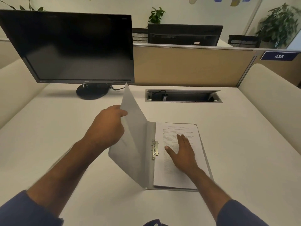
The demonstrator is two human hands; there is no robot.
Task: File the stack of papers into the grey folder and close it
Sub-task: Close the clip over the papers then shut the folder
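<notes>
Left hand (106, 126) pinches the grey folder (150, 160) cover raised left of the papers (179, 160), pressed under flat, open right hand (182, 154).

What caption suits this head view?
Left hand lifts the grey folder's cover while right hand presses the papers flat.

your left hand (106, 126) up and forward, fingers pinched tight, forearm angled in from the lower left, your right hand (183, 151) palm-down, fingers spread flat, both sleeves pushed back
</notes>
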